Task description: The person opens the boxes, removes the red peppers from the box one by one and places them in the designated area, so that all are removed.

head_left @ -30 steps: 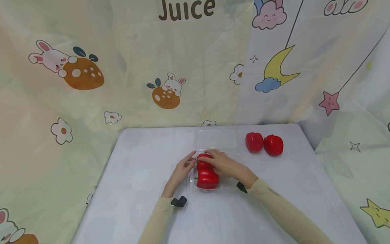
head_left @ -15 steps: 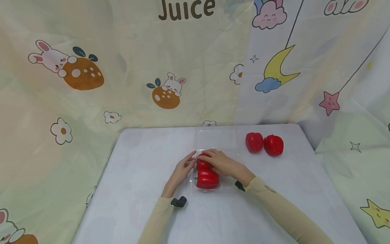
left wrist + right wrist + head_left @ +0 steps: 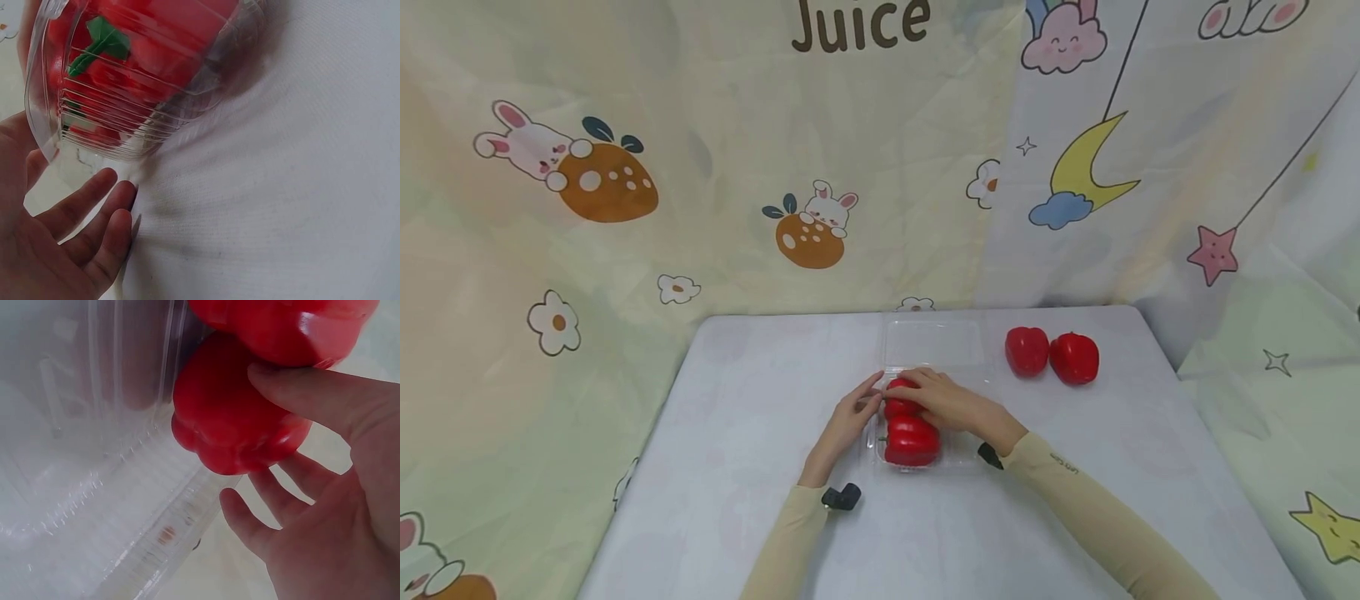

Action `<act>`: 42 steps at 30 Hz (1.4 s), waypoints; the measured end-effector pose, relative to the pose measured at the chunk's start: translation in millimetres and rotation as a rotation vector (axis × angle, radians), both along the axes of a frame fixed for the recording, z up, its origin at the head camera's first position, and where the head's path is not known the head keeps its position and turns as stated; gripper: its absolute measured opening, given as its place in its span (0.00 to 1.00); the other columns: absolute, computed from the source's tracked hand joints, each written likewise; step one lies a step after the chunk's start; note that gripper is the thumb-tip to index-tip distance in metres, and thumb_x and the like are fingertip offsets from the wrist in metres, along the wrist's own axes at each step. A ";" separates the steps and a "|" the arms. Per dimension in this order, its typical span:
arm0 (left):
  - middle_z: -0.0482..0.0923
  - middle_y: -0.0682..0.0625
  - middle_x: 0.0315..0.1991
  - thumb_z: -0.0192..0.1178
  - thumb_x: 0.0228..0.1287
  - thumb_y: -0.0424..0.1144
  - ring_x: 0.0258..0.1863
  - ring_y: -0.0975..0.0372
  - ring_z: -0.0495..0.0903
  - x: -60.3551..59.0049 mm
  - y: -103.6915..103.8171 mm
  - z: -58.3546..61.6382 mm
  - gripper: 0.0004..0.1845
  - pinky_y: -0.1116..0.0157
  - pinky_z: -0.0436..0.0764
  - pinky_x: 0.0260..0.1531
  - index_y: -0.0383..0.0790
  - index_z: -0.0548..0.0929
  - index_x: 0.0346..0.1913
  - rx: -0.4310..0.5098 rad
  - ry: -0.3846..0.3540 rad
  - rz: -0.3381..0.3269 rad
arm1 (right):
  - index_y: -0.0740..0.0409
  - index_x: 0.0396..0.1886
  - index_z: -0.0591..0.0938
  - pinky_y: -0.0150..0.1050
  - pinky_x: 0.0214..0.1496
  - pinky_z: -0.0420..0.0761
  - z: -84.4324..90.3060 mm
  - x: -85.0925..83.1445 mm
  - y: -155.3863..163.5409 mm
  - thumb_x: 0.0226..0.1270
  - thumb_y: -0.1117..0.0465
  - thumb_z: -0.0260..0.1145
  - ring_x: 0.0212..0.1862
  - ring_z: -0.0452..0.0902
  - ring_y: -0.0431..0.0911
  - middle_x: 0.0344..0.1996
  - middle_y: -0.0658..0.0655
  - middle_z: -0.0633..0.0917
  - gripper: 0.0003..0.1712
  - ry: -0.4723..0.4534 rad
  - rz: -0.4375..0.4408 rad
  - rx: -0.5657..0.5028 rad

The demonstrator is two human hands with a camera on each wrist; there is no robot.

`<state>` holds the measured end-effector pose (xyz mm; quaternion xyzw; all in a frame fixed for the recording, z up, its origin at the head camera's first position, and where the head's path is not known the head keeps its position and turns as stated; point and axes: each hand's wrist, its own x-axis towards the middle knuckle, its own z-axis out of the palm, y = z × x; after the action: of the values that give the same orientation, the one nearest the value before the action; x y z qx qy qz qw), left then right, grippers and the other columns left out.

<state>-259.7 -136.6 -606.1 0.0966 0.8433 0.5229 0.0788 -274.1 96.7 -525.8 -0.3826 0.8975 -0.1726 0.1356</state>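
A clear plastic clamshell box (image 3: 69, 444) lies open on the table with two red bell peppers along its left side. My right hand (image 3: 955, 406) reaches over the box and holds the farther bell pepper (image 3: 231, 409), thumb on one side and fingers on the other. The nearer bell pepper (image 3: 912, 442) sits just in front of it, its green stem facing left. At the box's left wall is my left hand (image 3: 846, 421). Its fingers are extended and loosely spread in the left wrist view, with fingertips close by the ribbed plastic wall (image 3: 106, 134).
The box's transparent lid (image 3: 932, 343) lies folded back toward the far table edge. Two more red bell peppers, one (image 3: 1027, 351) beside the other (image 3: 1074, 358), stand at the back right of the white table (image 3: 760, 375). A printed cloth (image 3: 715, 125) hangs behind it.
My right hand has shifted slightly left over the farther bell pepper, its forearm moving with it. The left hand stays at the box's left wall.
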 end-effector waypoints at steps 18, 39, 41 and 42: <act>0.78 0.44 0.62 0.53 0.75 0.55 0.59 0.49 0.82 1.0 0.8 0.1 0.29 0.45 0.80 0.60 0.65 0.64 0.76 -0.004 -0.013 -0.004 | 0.39 0.74 0.68 0.49 0.59 0.84 -5.5 -10.6 4.9 0.50 0.65 0.80 0.73 0.61 0.53 0.71 0.56 0.68 0.52 -0.073 0.011 -0.049; 0.78 0.44 0.63 0.53 0.76 0.54 0.60 0.48 0.80 2.6 0.7 3.4 0.29 0.45 0.80 0.59 0.65 0.63 0.76 -0.025 -0.012 -0.010 | 0.43 0.74 0.68 0.49 0.57 0.85 -2.8 -10.0 8.5 0.50 0.66 0.80 0.72 0.63 0.55 0.70 0.58 0.67 0.51 -0.128 0.034 -0.102; 0.78 0.44 0.63 0.53 0.76 0.54 0.61 0.48 0.80 3.0 0.2 4.0 0.29 0.45 0.80 0.59 0.64 0.63 0.76 -0.031 -0.009 -0.012 | 0.42 0.74 0.68 0.48 0.57 0.85 -3.1 -10.5 8.5 0.49 0.65 0.80 0.71 0.63 0.54 0.70 0.58 0.67 0.52 -0.134 0.029 -0.105; 0.78 0.43 0.63 0.53 0.76 0.54 0.61 0.48 0.80 3.3 0.0 4.5 0.29 0.45 0.80 0.58 0.64 0.63 0.76 -0.034 -0.007 -0.014 | 0.42 0.74 0.68 0.48 0.57 0.85 -3.5 -10.8 8.4 0.49 0.65 0.81 0.71 0.63 0.54 0.70 0.57 0.67 0.52 -0.138 0.026 -0.106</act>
<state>-256.5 -136.6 -601.7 0.0990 0.8510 0.5084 0.0871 -284.9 105.0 -529.3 -0.3880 0.8706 -0.2439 0.1791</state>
